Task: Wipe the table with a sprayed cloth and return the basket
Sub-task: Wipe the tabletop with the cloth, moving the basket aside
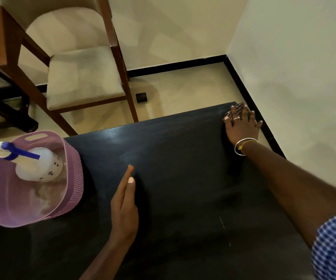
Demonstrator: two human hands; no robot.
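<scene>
**Wiping the far right corner of the tabletop**

The right hand (242,126) reaches out to the far right corner of the dark tabletop (183,178), palm down and fingers spread, pressing a dark checked cloth (239,108) flat against the surface. Only a small part of the cloth shows beyond the fingertips; the rest is hidden under the hand. The left hand (125,203) is open and holds nothing, its fingers straight and together, resting edge-on near the middle of the tabletop, probably as a brace.

The pink basket (70,190) stands on the left side of the tabletop, well apart from the wiping hand, with the spray bottle (40,164) upright inside it, its blue trigger pointing left.

To do this stroke well, the person should likely keep the palm flat so the cloth stays fully under the hand, and draw it back from the corner in overlapping passes rather than pushing it over the edge. A faint sheen on the far strip of the tabletop may be moisture, so the nearer area probably remains to be covered. The basket sits on surface that needs wiping too; it should be lifted before its return.
</scene>
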